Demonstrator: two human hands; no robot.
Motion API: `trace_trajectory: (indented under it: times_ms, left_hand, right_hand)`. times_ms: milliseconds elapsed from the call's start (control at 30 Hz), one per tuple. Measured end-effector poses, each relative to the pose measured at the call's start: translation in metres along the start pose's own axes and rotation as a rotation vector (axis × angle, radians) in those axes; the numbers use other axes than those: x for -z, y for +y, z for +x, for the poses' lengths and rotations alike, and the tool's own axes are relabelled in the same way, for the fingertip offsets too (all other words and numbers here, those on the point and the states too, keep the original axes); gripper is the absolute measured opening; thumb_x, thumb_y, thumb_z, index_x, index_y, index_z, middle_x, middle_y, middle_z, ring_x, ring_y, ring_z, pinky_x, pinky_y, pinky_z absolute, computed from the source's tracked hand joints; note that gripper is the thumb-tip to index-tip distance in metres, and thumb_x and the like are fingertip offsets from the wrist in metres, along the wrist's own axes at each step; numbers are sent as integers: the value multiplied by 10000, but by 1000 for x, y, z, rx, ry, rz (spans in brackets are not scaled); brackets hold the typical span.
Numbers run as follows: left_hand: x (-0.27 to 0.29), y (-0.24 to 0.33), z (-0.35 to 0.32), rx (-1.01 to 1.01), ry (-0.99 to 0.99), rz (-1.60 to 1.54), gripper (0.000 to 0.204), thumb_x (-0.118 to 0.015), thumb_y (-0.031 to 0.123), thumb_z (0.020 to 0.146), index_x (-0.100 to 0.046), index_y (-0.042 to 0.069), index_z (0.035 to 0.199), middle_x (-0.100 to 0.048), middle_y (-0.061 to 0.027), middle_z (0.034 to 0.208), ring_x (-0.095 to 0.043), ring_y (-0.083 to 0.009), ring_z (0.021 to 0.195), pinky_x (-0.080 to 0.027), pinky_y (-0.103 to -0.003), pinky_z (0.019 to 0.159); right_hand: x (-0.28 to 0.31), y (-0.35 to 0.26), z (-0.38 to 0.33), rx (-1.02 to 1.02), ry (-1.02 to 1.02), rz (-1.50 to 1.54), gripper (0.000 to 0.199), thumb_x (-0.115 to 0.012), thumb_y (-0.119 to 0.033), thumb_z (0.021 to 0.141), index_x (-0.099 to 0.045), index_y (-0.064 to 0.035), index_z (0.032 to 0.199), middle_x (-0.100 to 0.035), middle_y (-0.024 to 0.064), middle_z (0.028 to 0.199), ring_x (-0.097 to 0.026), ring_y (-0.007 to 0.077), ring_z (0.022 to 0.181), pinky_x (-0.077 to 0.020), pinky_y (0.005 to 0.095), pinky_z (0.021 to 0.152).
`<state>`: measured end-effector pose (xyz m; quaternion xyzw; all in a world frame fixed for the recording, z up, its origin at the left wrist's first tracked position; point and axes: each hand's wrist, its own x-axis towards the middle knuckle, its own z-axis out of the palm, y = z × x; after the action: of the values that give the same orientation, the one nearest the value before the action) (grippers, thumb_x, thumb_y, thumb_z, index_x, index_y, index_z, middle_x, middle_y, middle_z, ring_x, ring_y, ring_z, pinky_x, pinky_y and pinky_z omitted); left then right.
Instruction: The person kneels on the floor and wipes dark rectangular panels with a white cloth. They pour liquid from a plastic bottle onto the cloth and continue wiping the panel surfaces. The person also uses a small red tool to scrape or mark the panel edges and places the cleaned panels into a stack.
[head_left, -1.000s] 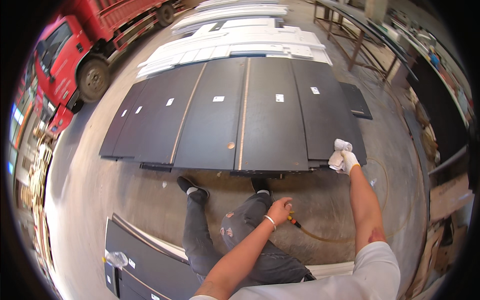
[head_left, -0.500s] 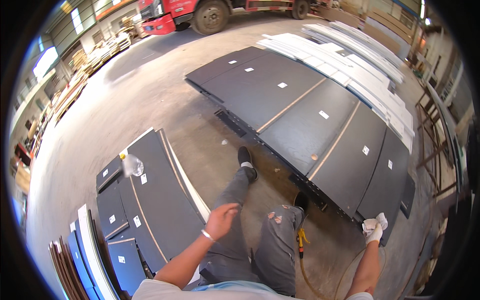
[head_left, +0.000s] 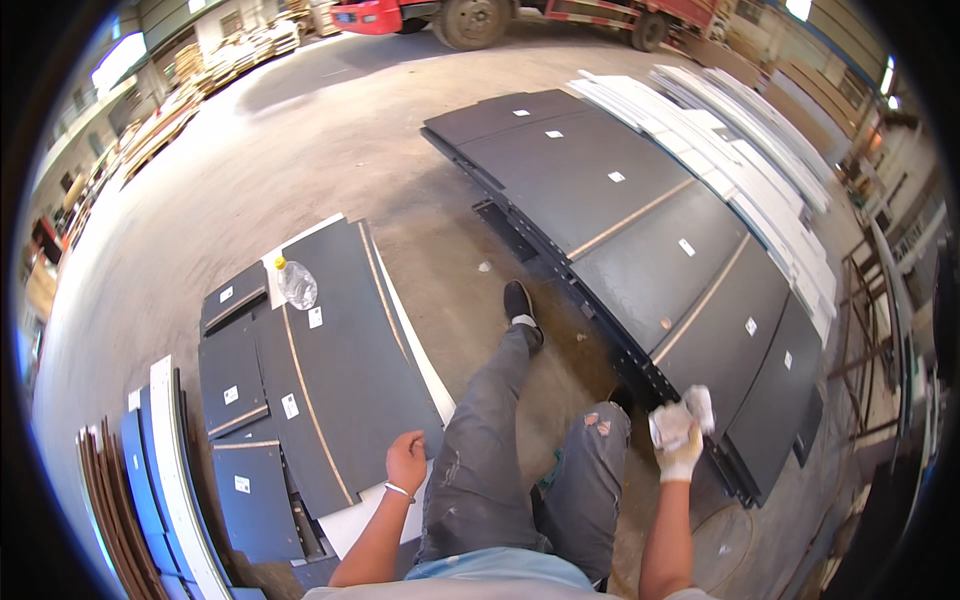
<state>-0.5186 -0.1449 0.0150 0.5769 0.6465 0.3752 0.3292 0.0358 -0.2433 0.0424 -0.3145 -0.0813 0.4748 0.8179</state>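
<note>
My right hand (head_left: 679, 460), in a pale work glove, is closed around a crumpled white cloth (head_left: 697, 406). It is over the near edge of a large stack of dark grey panels (head_left: 640, 300); whether the cloth touches the panels I cannot tell. Pale strips and small white labels mark that stack. My left hand (head_left: 406, 461) is bare, with a white band at the wrist. Its fingers are loosely curled and nothing shows in them. Nearest to it is a lower stack of dark panels (head_left: 335, 390) on the left, on which a clear plastic bottle (head_left: 298, 287) with a yellow cap lies.
White boards (head_left: 700, 150) lie beyond the large stack. Narrow blue and white boards (head_left: 165, 450) stand at the lower left. A red truck (head_left: 560, 10) is parked at the back. Metal racks (head_left: 865, 340) line the right side. My legs are between the two panel stacks.
My right hand has moved left with the cloth, from the stack's near right corner along its edge. My left hand has come lower and to the left. The view has shifted.
</note>
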Motion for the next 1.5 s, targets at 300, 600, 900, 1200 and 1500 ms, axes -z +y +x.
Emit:
trace_trajectory:
  times_ms: [300, 600, 900, 1200, 1500]
  left_hand:
    - [2, -15, 13, -76, -74, 196, 233, -657, 33, 913, -737, 14, 1131, -737, -177, 1103, -688, -359, 1057, -535, -439, 959]
    - [37, -69, -22, -84, 1, 639, 407, -694, 27, 830, -690, 25, 1237, -589, -227, 1412, -516, -439, 1351, -421, -530, 1146]
    - [32, -93, -43, -41, 51, 860, 580, -586, 79, 938, -486, 68, 1509, -368, -189, 1668, -270, -411, 1572, -180, -577, 1281]
    - [22, -102, -40, 8, 126, 904, 559, -609, 125, 916, -520, 88, 1466, -431, -152, 1632, -320, -370, 1556, -198, -556, 1284]
    - [17, -126, -43, -130, 246, 947, 608, -649, 150, 867, -538, 143, 1464, -450, -94, 1635, -352, -331, 1550, -231, -527, 1279]
  right_hand:
    - [-187, 63, 40, -367, -459, 87, 833, -793, -414, 880, -452, 60, 1474, -597, 234, 1405, -618, 448, 1265, -514, 549, 1099]
    - [-180, 181, 46, -712, -392, -250, 419, -844, -127, 862, -696, -35, 1243, -741, 76, 1105, -722, 227, 1007, -571, 402, 928]
    - [-195, 184, 49, -228, -257, -1923, 369, -577, -342, 930, -799, -89, 1082, -778, 191, 1103, -745, 386, 1043, -586, 478, 865]
    - [-205, 178, 47, -45, -226, -2314, 349, -627, -442, 943, -797, -195, 1123, -704, 92, 1281, -572, 318, 1318, -479, 453, 1026]
    - [-231, 181, 49, -236, -212, -2035, 384, -608, -426, 931, -784, -133, 1105, -759, 191, 1153, -716, 350, 1121, -544, 463, 973]
